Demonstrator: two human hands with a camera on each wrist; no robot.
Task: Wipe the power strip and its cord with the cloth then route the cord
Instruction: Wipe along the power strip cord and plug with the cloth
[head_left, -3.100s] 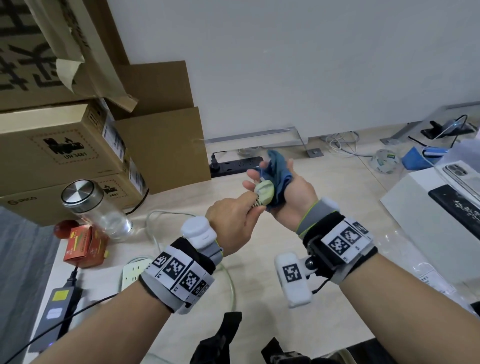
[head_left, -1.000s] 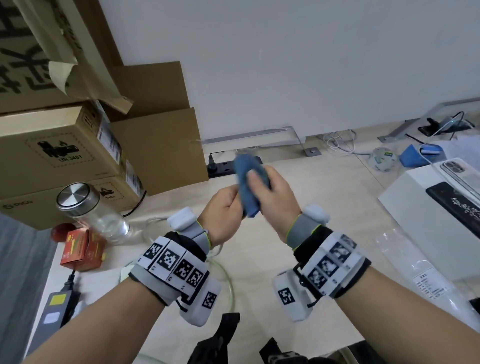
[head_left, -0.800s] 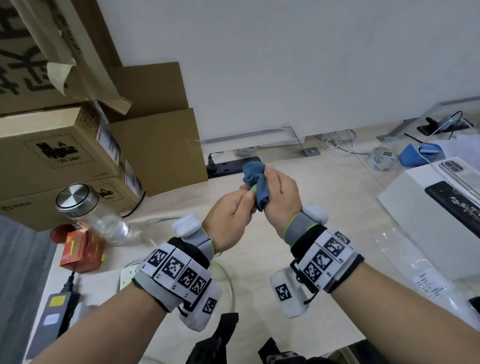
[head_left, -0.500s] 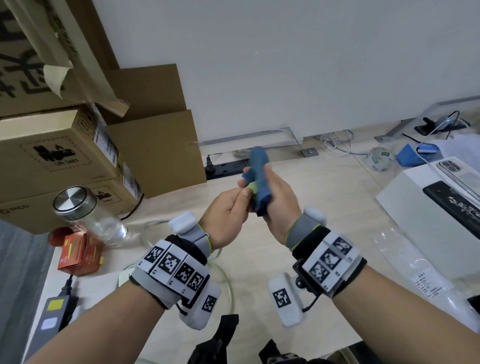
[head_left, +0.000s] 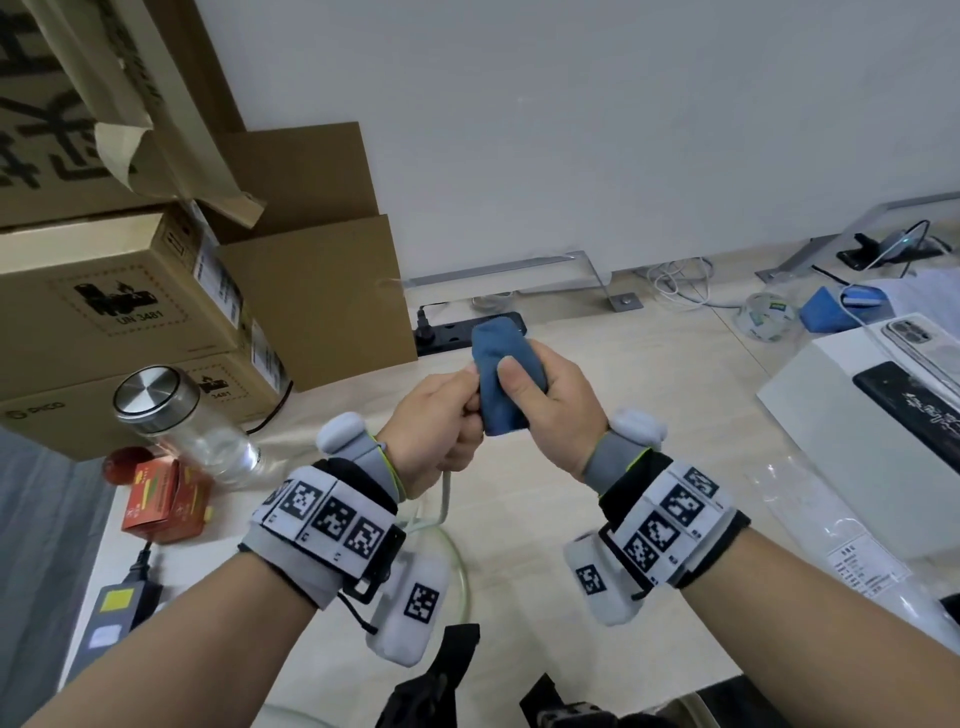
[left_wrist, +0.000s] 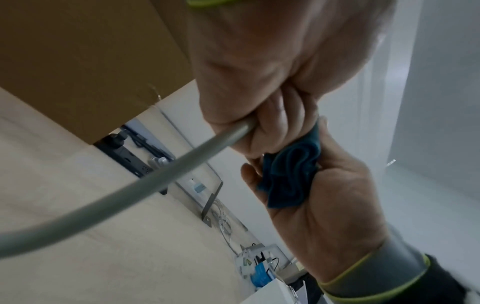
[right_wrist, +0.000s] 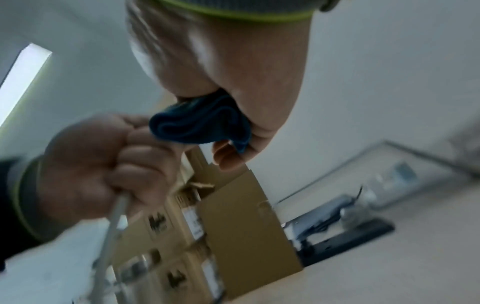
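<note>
Over the middle of the table, my left hand (head_left: 457, 410) grips the pale grey-green cord (head_left: 445, 493) in a fist. The cord drops from the fist and loops on the tabletop (head_left: 463, 566). My right hand (head_left: 519, 384) grips the blue cloth (head_left: 498, 374) bunched around the cord's end, right against my left fist, thumb on top. The plug is hidden inside the cloth. In the left wrist view the cord (left_wrist: 155, 174) leaves my curled fingers and the cloth (left_wrist: 293, 170) fills my right palm. The right wrist view, blurred, shows the cloth (right_wrist: 202, 123) beside my left fist (right_wrist: 103, 164).
A black power strip (head_left: 447, 332) lies at the wall behind my hands. Cardboard boxes (head_left: 130, 291) are stacked at left, with a glass jar (head_left: 171, 421), a red box (head_left: 166, 504) and a black adapter (head_left: 114, 613) in front. A white box (head_left: 857, 441) stands at right.
The pale plug showed between my hands three seconds ago; the cloth now covers it. My right hand has been turning the cloth around the cord's end while my left hand keeps its grip.
</note>
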